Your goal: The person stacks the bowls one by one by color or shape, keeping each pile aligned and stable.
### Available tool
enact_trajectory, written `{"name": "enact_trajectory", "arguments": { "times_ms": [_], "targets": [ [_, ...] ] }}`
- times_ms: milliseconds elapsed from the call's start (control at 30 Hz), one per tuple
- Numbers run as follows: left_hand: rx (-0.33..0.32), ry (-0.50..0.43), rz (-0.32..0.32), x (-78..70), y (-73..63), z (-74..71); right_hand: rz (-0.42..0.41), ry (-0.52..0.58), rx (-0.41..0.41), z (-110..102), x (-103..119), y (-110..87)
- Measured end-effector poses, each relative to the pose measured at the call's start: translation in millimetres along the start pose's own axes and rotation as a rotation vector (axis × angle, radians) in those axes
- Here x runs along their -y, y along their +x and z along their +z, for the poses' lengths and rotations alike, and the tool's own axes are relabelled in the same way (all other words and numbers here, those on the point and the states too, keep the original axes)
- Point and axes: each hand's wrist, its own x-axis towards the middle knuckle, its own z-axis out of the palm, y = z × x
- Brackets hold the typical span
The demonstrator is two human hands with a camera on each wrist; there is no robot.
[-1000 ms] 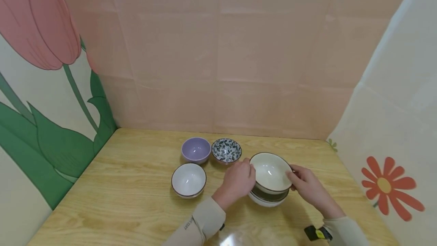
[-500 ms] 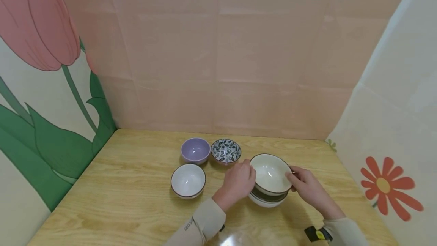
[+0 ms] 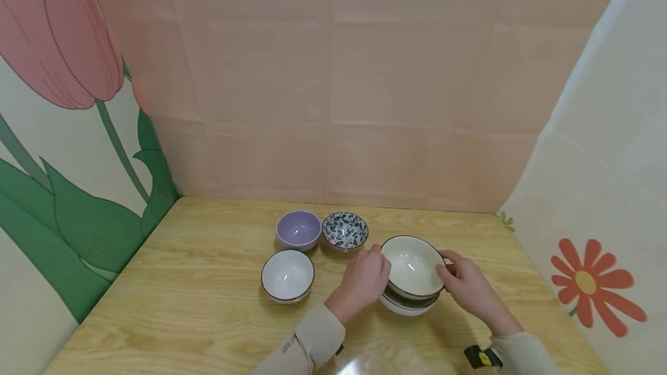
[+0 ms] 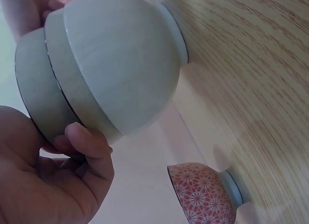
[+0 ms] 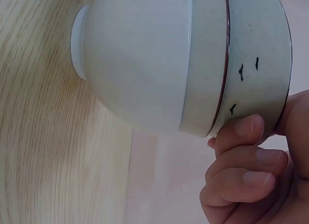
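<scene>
A cream bowl [image 3: 411,262] with a dark brown rim sits at the top of a stack, on the right part of the table. My left hand [image 3: 363,278] grips its left edge, and my right hand [image 3: 469,287] pinches the opposite edge between thumb and fingers. Small black bird-like marks show on its outside in the right wrist view. Below it, the rim band of a second bowl [image 4: 72,69] stands out of a plain white bowl [image 4: 128,64], whose foot is on the table. The top bowl's lower part is hidden inside the second one.
Left of the stack stand a lilac bowl [image 3: 299,230], a blue-and-white floral bowl [image 3: 345,230] and a white bowl [image 3: 288,275] with a dark rim. The left wrist view shows a red flower-patterned bowl side [image 4: 200,192]. Behind the wooden table [image 3: 208,317] hangs a pink cloth [image 3: 333,103].
Both hands have brought the cream bowl down slightly, so less of the second bowl's inside shows beneath it. The bowls on the left stay where they were.
</scene>
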Motion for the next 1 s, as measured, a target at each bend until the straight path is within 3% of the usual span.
{"name": "enact_trajectory", "arguments": {
  "times_ms": [500, 1000],
  "targets": [
    [0.035, 0.034, -0.029, 0.8, 0.3, 1.2, -0.038, -0.075, -0.017, 1.5, -0.1, -1.7],
    [0.054, 0.057, -0.034, 2.8, -1.9, 1.8, -0.026, -0.072, -0.007, 4.9, -1.1, -1.9]
  ]
}}
